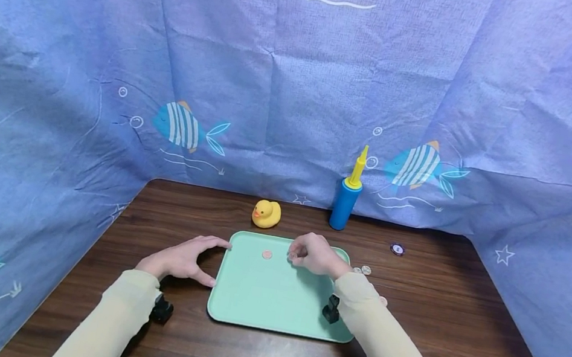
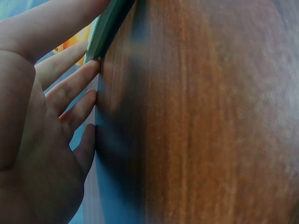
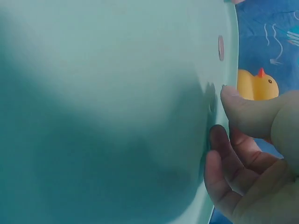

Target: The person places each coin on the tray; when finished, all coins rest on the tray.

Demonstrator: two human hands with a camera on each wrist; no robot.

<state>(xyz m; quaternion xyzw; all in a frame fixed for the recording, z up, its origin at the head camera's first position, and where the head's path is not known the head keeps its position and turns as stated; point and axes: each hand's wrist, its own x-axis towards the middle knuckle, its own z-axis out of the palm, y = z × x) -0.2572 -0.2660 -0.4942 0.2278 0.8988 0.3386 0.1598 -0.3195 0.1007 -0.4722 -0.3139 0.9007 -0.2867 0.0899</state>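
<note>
Left hand (image 1: 182, 258) spread wide at edge of pale-green rectangular plastic-looking tray (image 1: 247, 298); right hand (image 1: 316, 256) narrow at round coppery coin (image 3: 212, 98) on tray, pinch unclear. Probably coin placing; next likely needs fingertips lifting clear.

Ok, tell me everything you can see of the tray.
The tray is pale green, rectangular with rounded corners and a low rim, and looks like plastic. It lies flat on the brown table. The left hand touches its left edge; the right hand and sleeve hide some rim. One coin lies toward its far side, another shows by the right thumb.
</note>
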